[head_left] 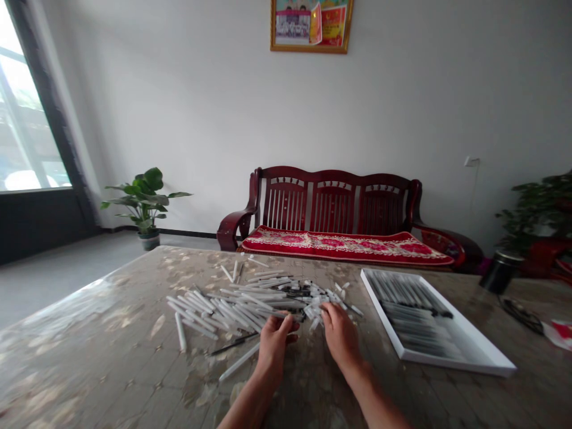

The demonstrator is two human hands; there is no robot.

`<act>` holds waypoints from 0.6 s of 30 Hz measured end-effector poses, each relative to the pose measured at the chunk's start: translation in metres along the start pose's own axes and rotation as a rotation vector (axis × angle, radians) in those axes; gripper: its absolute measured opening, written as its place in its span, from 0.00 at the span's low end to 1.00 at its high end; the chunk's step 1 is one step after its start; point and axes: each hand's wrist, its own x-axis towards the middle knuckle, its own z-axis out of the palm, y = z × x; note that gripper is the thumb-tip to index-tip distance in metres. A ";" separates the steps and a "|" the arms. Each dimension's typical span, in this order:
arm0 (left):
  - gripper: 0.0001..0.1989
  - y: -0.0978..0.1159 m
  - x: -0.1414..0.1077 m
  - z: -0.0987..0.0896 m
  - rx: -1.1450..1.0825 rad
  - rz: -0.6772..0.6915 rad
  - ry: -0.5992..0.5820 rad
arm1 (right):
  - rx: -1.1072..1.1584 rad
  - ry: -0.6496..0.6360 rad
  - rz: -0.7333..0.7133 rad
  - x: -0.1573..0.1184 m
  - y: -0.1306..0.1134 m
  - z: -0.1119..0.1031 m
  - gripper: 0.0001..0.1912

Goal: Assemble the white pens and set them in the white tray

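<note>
A loose pile of white plastic tubes point(236, 307), some with black parts, lies on a marble-patterned table top point(111, 357). My left hand point(273, 344) rests at the pile's near edge, its fingers curled among the tubes. My right hand point(339, 335) lies a little to the right, its fingertips on short white pieces point(319, 310). I cannot tell whether either hand holds anything. A thin black rod point(235, 344) lies left of my left hand, and a single white tube point(239, 361) lies near its wrist. To the right stands a white tray point(447, 339) holding rows of dark-tipped tubes.
Beyond the table stands a dark red wooden bench point(333, 202) with a red cushion. A black cylinder point(500, 271), a dark cord point(521, 316) and a red-and-white paper point(560, 333) lie at the right. Potted plants stand on both sides.
</note>
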 end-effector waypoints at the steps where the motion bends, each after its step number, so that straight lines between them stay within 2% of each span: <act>1: 0.26 0.000 0.000 0.000 -0.003 -0.001 0.000 | -0.074 0.017 -0.029 0.003 0.007 -0.002 0.18; 4: 0.26 0.001 0.000 0.001 -0.013 -0.010 -0.010 | -0.263 -0.019 -0.054 0.007 0.023 -0.004 0.24; 6: 0.27 0.001 0.001 0.001 -0.023 -0.015 -0.001 | -0.355 -0.067 -0.055 0.007 0.027 -0.004 0.24; 13: 0.27 -0.001 0.002 0.000 -0.006 -0.016 0.005 | -0.472 -0.093 -0.058 0.007 0.014 -0.006 0.11; 18: 0.28 -0.002 0.002 0.000 -0.007 -0.018 0.000 | -0.469 -0.118 -0.110 0.006 0.010 -0.008 0.10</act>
